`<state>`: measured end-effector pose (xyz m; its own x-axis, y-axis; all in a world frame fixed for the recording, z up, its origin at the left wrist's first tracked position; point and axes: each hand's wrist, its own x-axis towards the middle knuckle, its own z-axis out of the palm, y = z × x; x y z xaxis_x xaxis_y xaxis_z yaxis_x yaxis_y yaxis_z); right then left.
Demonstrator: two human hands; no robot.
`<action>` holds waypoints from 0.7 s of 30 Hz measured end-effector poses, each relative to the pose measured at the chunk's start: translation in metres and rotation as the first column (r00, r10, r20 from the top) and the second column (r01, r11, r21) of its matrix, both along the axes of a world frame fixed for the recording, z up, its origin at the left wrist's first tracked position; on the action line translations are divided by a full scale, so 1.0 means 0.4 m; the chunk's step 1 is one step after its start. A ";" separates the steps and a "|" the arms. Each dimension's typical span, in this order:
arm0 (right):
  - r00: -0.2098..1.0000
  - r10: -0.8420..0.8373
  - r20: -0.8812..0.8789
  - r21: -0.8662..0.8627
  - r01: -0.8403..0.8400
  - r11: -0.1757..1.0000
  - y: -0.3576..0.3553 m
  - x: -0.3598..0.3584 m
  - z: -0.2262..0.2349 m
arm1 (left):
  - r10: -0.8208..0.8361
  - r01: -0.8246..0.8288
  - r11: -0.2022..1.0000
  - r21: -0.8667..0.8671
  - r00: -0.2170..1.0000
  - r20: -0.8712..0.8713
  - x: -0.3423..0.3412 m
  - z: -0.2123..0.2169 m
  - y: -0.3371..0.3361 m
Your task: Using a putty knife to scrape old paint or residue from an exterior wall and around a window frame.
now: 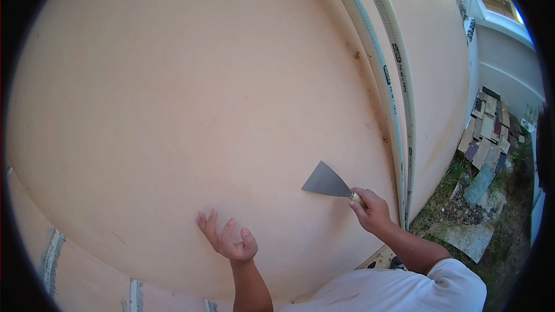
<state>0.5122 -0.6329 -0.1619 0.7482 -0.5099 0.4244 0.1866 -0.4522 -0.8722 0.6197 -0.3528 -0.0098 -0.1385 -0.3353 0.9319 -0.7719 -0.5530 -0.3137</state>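
Note:
In my right hand (372, 210) is a putty knife (327, 182), held by its pale handle with the fingers wrapped round it. Its wide grey blade points up and to the left in front of a peach-coloured wall (173, 110); whether the blade touches the wall I cannot tell. My left hand (228, 240) is raised lower and further left, empty, with its fingers spread and slightly curled. It is near the wall, and contact does not show. A few small dark marks dot the wall surface.
Two pale pipes (388, 75) with printed marks run down the wall right of the putty knife. Stacked tiles (488, 130), rubble (465, 211) and grass lie at the far right, below a white boundary wall (509, 52). Whitish strips (52, 257) mark the lower left surface.

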 end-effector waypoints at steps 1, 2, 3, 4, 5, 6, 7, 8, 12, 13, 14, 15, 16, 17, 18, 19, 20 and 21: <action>0.999 -0.010 0.045 -0.007 0.010 1.000 -0.007 -0.001 0.007 | 0.059 -0.059 0.998 0.013 0.998 0.012 0.006 -0.001 -0.010; 0.999 -0.001 0.048 -0.005 0.001 1.000 -0.023 0.012 0.021 | 0.119 -0.119 0.993 0.025 0.993 0.024 0.010 -0.001 -0.022; 0.996 0.010 0.086 -0.031 -0.007 0.999 -0.037 0.029 0.044 | 0.129 -0.129 0.991 0.027 0.991 0.026 0.016 -0.002 -0.041; 0.993 0.019 0.115 -0.048 -0.014 0.999 -0.043 0.038 0.073 | 0.296 -0.298 0.954 0.028 0.953 0.062 0.012 0.001 -0.066; 0.994 0.021 0.106 -0.034 -0.017 0.999 -0.055 0.047 0.102 | 0.449 -0.453 0.891 0.029 0.888 0.100 0.012 0.004 -0.077; 0.989 0.018 0.146 -0.052 -0.010 0.999 -0.073 0.059 0.134 | 0.449 -0.455 0.889 0.045 0.888 0.098 0.016 0.000 -0.074; 0.981 0.019 0.194 -0.075 -0.005 0.997 -0.084 0.074 0.151 | 0.470 -0.473 0.880 0.030 0.879 0.087 0.023 0.000 -0.071; 0.981 0.021 0.194 -0.067 -0.008 0.998 -0.087 0.078 0.139 | 0.488 -0.490 0.871 0.014 0.870 0.075 0.028 -0.001 -0.067; 0.997 0.004 0.079 -0.077 0.002 0.997 -0.126 0.037 -0.013 | 0.513 -0.517 0.856 0.024 0.854 0.087 0.017 0.000 -0.073; 0.999 -0.019 0.040 -0.021 0.020 1.000 -0.134 0.011 -0.063 | 0.512 -0.516 0.856 0.025 0.854 0.093 0.018 0.003 -0.080; 0.999 -0.033 -0.004 0.045 0.034 0.998 -0.137 0.001 -0.084 | 0.516 -0.521 0.852 0.038 0.851 0.100 0.016 0.003 -0.079; 0.999 -0.043 -0.005 0.050 0.043 0.998 -0.148 0.006 -0.089 | 0.525 -0.530 0.847 0.044 0.846 0.096 0.014 0.001 -0.082; 0.999 -0.030 0.021 0.077 0.028 0.997 -0.151 0.005 -0.071 | 0.520 -0.526 0.849 0.053 0.849 0.094 0.015 0.003 -0.078; 0.999 -0.022 0.039 0.107 0.018 0.994 -0.153 -0.002 -0.049 | 0.518 -0.525 0.850 0.043 0.848 0.108 0.016 0.003 -0.075; 0.997 -0.027 0.075 0.119 0.018 0.993 -0.164 0.003 -0.005 | 0.516 -0.523 0.852 0.033 0.848 0.122 0.021 0.003 -0.075; 0.993 -0.018 0.115 0.127 0.003 0.992 -0.175 0.023 0.050 | 0.519 -0.527 0.849 0.047 0.847 0.116 0.020 0.004 -0.067; 0.985 -0.031 0.169 0.160 0.004 0.987 -0.188 0.043 0.094 | 0.518 -0.525 0.851 0.036 0.848 0.114 0.025 0.004 -0.066; 0.969 -0.044 0.244 0.192 -0.004 0.981 -0.202 0.044 0.128 | 0.519 -0.525 0.851 0.013 0.845 0.130 0.006 0.010 -0.067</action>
